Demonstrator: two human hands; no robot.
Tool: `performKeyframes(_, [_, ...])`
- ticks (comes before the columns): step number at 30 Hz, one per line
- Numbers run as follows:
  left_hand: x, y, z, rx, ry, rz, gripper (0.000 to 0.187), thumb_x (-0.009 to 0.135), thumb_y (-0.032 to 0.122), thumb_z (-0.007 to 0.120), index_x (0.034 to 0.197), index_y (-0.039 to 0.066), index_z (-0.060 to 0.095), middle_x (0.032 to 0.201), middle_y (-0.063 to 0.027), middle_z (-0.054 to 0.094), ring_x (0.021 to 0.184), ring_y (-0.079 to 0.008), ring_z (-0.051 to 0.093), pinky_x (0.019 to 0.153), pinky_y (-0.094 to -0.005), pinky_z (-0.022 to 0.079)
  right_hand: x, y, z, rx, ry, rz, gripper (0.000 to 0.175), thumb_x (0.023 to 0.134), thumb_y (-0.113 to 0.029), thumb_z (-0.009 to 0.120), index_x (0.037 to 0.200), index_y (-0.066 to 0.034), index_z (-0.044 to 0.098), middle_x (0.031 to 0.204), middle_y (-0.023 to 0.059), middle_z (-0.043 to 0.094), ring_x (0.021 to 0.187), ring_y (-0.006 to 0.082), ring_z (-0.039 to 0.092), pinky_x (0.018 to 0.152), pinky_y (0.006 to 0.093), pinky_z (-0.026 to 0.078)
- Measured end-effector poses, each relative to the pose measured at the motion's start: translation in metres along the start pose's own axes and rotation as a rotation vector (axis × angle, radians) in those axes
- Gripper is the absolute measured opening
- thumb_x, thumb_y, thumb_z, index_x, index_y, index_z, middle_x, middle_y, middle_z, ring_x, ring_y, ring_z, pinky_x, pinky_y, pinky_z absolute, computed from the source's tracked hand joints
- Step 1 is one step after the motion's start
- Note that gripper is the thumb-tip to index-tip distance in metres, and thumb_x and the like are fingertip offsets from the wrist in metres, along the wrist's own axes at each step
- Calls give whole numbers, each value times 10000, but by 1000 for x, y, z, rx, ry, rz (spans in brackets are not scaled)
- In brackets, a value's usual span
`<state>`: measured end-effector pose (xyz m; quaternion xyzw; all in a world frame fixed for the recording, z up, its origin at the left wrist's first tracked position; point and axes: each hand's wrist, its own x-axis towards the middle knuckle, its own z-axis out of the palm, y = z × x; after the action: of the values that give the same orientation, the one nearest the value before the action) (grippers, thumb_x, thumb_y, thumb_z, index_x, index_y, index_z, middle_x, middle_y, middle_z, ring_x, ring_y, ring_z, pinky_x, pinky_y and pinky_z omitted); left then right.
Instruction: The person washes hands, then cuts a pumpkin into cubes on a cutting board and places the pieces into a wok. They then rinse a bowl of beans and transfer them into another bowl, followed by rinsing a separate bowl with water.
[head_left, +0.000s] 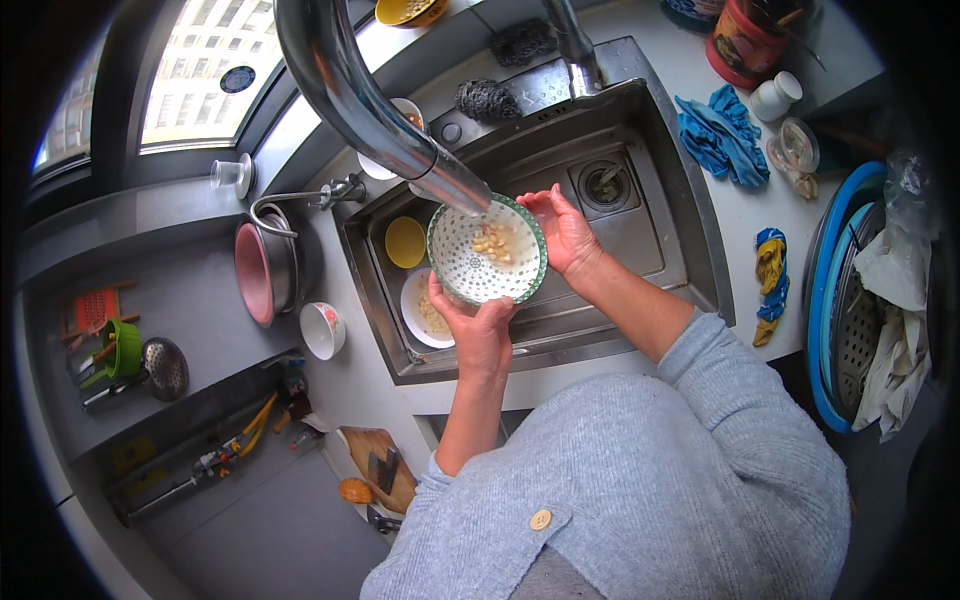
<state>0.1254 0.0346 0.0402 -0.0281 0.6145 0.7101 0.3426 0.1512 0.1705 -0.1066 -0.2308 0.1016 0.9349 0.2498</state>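
My left hand (476, 326) grips the near rim of a white patterned bowl with a green edge (457, 262), its thumb over the rim. Pale kernels or pieces (493, 244) lie in the bowl with some liquid. The tip of a chrome faucet (465, 187) is at the bowl's far edge. My right hand (562, 232) is at the bowl's right side, fingers raised with the palm towards it; whether it touches the rim cannot be told. Below, in the left part of the steel sink (622, 311), are a yellow bowl (405, 242) and a white bowl (420, 322) with pale bits.
A floral white bowl (322, 331) and nested basins (255, 274) stand left of the sink. Right of it lie a blue cloth (724, 135) and a blue-yellow cloth (771, 285). Steel-wool scourers (486, 100) sit behind the sink. A cutting board (375, 457) is at the lower left.
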Motion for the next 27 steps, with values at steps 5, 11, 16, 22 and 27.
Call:
performKeyframes(5, [-2,0,-1,7,19,0,1030,700,-150,588,1496,238,61,1469,-138,274,1209,-293,496,795,-384,581,-4,0,3,28,-13,30,373,998,-364,529,797,-87,678,891,81,691,964,241,633,972,422,489])
performKeyframes(11, [-4,-1,0,8,44,18,1022,694,-157,578,1496,229,77,1466,-141,278,1208,-278,492,799,-354,575,-3,3,2,37,-49,49,417,1003,-408,495,850,-67,681,922,108,705,964,269,642,958,445,484])
performKeyframes(16, [-5,-1,2,26,43,44,1021,679,-166,571,1496,213,90,1457,-155,284,1226,-280,481,802,-328,571,-5,2,2,26,-2,51,388,1004,-360,518,785,-77,667,897,94,688,954,248,632,969,418,485])
performKeyframes(22, [-6,1,4,70,30,64,1026,663,-168,574,1497,201,104,1448,-153,291,1279,-290,432,904,-352,534,-8,1,8,17,40,58,386,999,-368,526,781,-81,664,893,90,689,936,242,637,957,425,495])
performKeyframes(27, [-8,0,5,86,36,80,1051,638,-173,598,1497,198,119,1430,-153,300,1298,-292,407,974,-384,495,-8,2,5,21,33,80,380,998,-363,530,781,-82,663,897,91,690,932,241,638,956,429,495])
